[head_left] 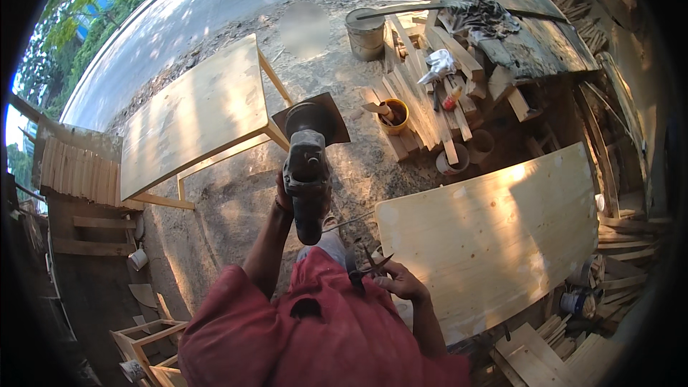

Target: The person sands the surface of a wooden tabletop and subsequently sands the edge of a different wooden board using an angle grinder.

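Observation:
My left hand grips a dark angle grinder, held upright in front of my body. At its far end is a round pad, and a square dark-brown sheet, apparently sandpaper, sticks out around it. My right hand is closed near my waist on a dark thing with thin prongs, whose kind I cannot make out. Just to its right lies a pale wooden tabletop. My left fingers are mostly hidden behind the grinder.
A light wooden table stands at the far left. Timber offcuts, a yellow pot and a grey bucket sit at the far right. Boards are stacked at the left, and a small wooden frame stands at the near left.

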The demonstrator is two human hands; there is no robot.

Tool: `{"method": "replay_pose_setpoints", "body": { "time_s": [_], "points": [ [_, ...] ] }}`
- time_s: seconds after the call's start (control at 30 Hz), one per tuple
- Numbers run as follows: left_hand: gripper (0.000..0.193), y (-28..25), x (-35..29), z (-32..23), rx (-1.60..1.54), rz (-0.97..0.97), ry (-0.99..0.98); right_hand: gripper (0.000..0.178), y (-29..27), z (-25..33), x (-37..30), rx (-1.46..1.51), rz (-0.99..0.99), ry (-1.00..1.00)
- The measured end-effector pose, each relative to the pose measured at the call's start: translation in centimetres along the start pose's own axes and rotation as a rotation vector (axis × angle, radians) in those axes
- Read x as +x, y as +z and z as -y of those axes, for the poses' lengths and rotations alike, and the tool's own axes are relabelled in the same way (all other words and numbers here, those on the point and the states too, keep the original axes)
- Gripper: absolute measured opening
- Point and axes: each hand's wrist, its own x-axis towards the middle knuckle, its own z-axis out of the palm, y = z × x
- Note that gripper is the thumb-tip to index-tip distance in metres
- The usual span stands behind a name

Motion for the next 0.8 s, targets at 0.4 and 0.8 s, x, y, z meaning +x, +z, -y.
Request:
{"method": "replay_pose_setpoints", "body": {
  "time_s": [0.4, 0.8],
  "points": [
    [0.057, -8.8, -9.8, -16.0, 0.016, 0.209, 0.437, 0.036, 8.4, 13.0, 13.1, -0.103, 0.439, -0.162],
    [0.029, -12.3, -16.0, -29.5, 0.102, 0.378, 0.871, 0.035, 11.7, 18.2, 27.2, -0.221, 0.745, -0.223]
  ]
}}
